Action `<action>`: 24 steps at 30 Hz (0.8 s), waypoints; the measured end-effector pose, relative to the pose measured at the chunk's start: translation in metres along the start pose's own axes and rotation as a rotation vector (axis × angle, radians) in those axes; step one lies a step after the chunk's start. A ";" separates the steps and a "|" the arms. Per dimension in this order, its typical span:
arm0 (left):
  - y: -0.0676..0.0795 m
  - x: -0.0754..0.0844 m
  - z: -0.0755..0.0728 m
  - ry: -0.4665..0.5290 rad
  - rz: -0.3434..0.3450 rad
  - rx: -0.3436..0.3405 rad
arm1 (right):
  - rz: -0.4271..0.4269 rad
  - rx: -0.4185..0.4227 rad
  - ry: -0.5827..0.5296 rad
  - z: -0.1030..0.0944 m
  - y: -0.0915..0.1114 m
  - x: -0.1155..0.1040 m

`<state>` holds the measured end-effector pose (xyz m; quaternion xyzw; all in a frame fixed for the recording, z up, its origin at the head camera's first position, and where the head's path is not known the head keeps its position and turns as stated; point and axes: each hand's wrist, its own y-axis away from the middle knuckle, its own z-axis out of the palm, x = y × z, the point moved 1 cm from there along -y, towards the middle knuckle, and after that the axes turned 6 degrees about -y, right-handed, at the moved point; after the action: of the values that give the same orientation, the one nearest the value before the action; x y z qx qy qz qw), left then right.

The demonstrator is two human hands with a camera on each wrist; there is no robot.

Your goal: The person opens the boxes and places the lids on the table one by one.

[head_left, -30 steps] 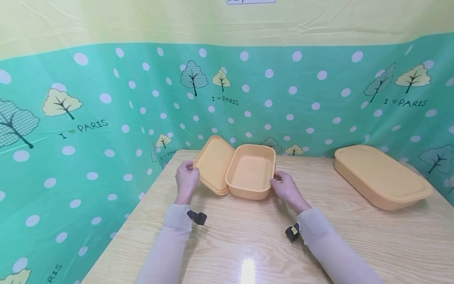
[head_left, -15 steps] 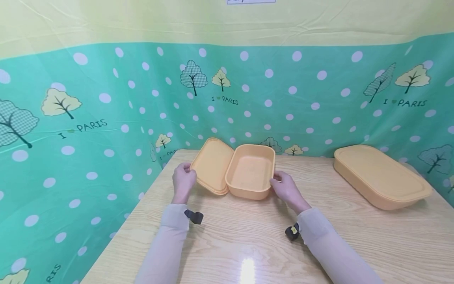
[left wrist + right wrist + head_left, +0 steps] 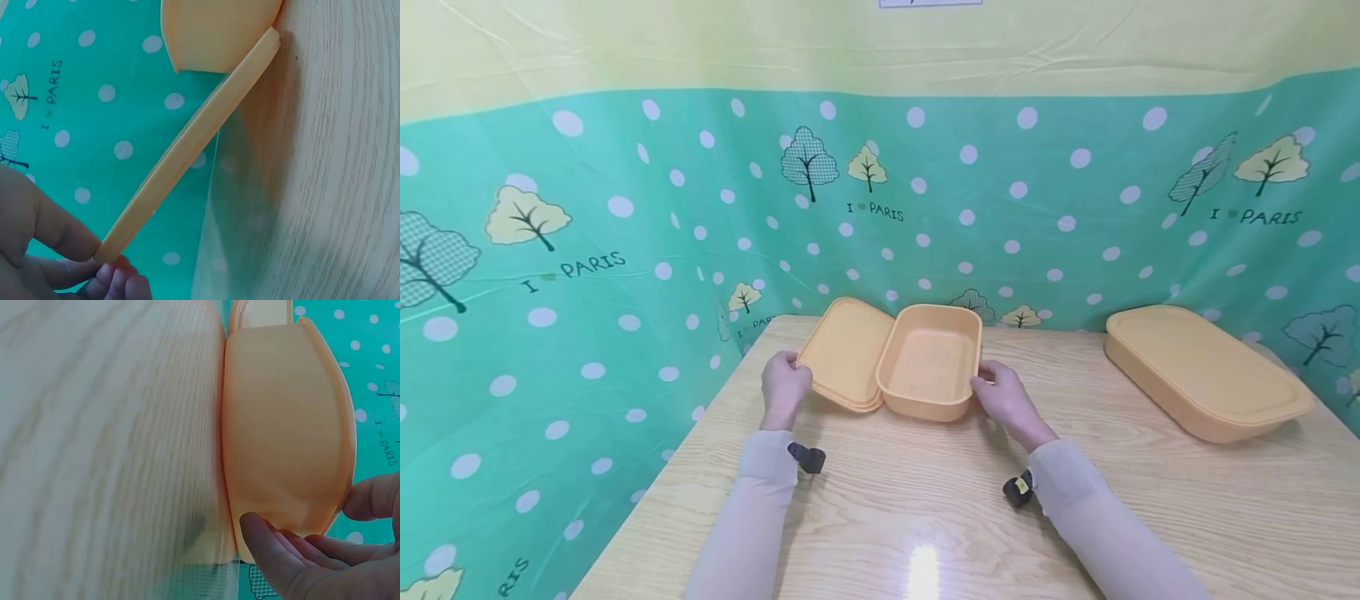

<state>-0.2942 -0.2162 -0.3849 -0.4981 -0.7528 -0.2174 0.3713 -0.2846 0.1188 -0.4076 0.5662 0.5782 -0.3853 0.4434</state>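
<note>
A pale orange plastic lid (image 3: 844, 350) leans tilted, its right edge low beside an uncovered food container (image 3: 931, 362) of the same colour. My left hand (image 3: 785, 387) pinches the lid's left edge between thumb and fingers. In the left wrist view the lid (image 3: 187, 150) appears edge-on, its far end down near the table. My right hand (image 3: 1006, 402) holds the container's right side. From the right wrist view, the thumb is at the rim and the fingers (image 3: 275, 550) lie against the outer wall. Nothing lies inside the container, which stands on the table.
A larger pale orange container (image 3: 1210, 367) with its lid on stands at the right of the wooden table (image 3: 880, 508). Behind the table hangs a green dotted curtain (image 3: 1045, 208), continuing along the left side.
My left hand has moved a little left and toward me, lowering the lid's left edge so that it lies flatter. The right hand and the container have stayed in place.
</note>
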 end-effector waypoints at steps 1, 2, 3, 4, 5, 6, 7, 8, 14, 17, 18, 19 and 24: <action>0.000 0.000 0.000 -0.005 -0.004 -0.005 | 0.000 0.001 0.001 0.000 0.000 0.000; 0.000 -0.001 0.000 -0.011 -0.008 -0.009 | 0.003 0.003 0.000 0.000 0.000 0.000; -0.001 -0.001 0.000 -0.018 -0.011 -0.012 | -0.003 0.001 0.003 0.000 0.001 -0.001; -0.001 -0.002 0.000 -0.028 -0.013 -0.016 | -0.004 0.000 0.007 0.000 0.001 0.000; -0.001 -0.003 0.000 -0.038 -0.015 -0.016 | -0.001 0.004 0.008 0.000 0.001 0.000; -0.001 -0.003 0.000 -0.046 -0.018 -0.019 | -0.001 0.005 0.011 0.000 0.001 0.000; -0.001 -0.003 0.000 -0.054 -0.020 -0.021 | -0.001 0.006 0.014 0.000 0.001 0.000; -0.002 -0.004 0.000 -0.061 -0.022 -0.025 | -0.001 0.007 0.015 0.000 0.001 0.000; -0.002 -0.007 0.001 -0.080 -0.041 -0.052 | 0.009 0.010 0.022 -0.001 0.001 0.000; -0.002 -0.010 0.001 -0.094 -0.036 -0.057 | 0.011 0.011 0.022 -0.001 0.001 0.000; -0.002 -0.011 0.001 -0.102 -0.033 -0.057 | 0.011 0.010 0.022 -0.001 0.001 0.000; -0.002 -0.011 0.002 -0.110 -0.030 -0.059 | 0.011 0.010 0.021 -0.001 0.001 0.000; -0.002 -0.014 0.002 -0.147 -0.023 -0.069 | 0.010 0.011 0.025 -0.001 0.000 0.000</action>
<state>-0.2933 -0.2234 -0.3966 -0.5166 -0.7757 -0.2101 0.2953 -0.2842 0.1196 -0.4077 0.5765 0.5786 -0.3791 0.4349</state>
